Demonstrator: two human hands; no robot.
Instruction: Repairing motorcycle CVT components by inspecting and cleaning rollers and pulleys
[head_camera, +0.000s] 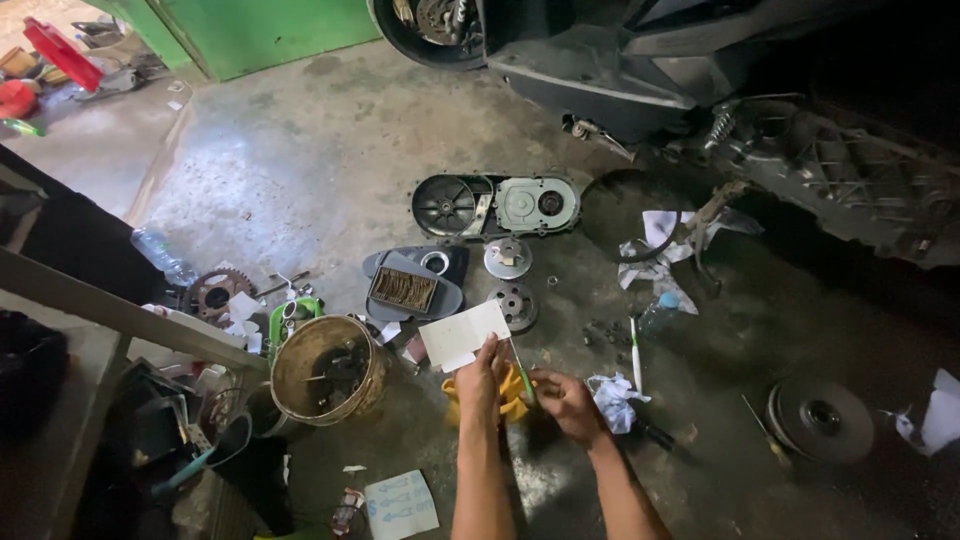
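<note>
Here the left hand (482, 372) pinches a white card (463, 334) by its lower edge; the right hand's (563, 398) fingers pinch a thin green stick (521, 368) that slants up-left toward the card, over the concrete floor (300, 170).

left hand (482, 375): forearm straight, fingers pinched | right hand (563, 398): forearm angled inward, fingers curled shut

White card (462, 334): flat, rectangular, unmarked on the visible face, tilted slightly, pinched at its lower edge in my left hand (481, 383) above the concrete floor. Thin green stick (522, 372): slender, straight, angled upward, gripped in my right hand (566, 400), just beside the card.
</note>
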